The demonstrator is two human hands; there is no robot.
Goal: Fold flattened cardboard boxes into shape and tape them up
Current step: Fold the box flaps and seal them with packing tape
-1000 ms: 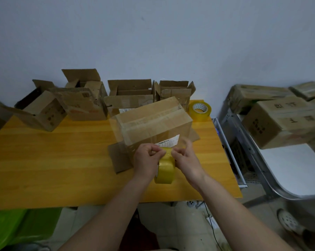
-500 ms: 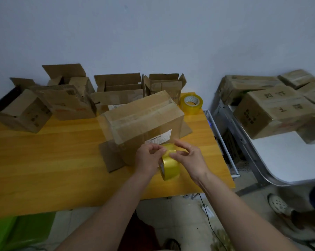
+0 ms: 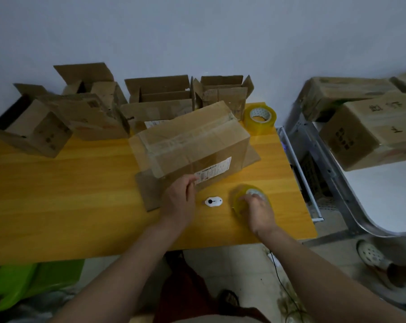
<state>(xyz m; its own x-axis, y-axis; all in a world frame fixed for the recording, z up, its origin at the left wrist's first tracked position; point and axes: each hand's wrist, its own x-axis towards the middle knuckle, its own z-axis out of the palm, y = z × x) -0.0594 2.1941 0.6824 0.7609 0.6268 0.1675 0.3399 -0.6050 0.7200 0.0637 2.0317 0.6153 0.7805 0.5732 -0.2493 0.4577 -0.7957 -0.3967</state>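
A closed cardboard box [image 3: 192, 143] with clear tape over its top seam and a white label on its near face stands mid-table on a flat cardboard sheet [image 3: 148, 194]. My left hand [image 3: 178, 199] lies against the box's lower near face beside the label, fingers curled; whether it pinches anything is hidden. My right hand [image 3: 259, 212] grips a yellow tape roll [image 3: 241, 198] lying on the table to the right of the box. A small white cutter [image 3: 213, 201] lies between my hands.
A second tape roll [image 3: 260, 117] sits at the far right corner of the yellow wooden table [image 3: 69, 194]. Several open boxes [image 3: 90, 117] line the wall. Taped boxes [image 3: 372, 134] are stacked on a rack to the right. A green object [image 3: 34, 283] is on the floor.
My right hand has carried the tape roll away from the box, down onto the table at the right. My left hand stayed at the box. The white cutter has come into view.
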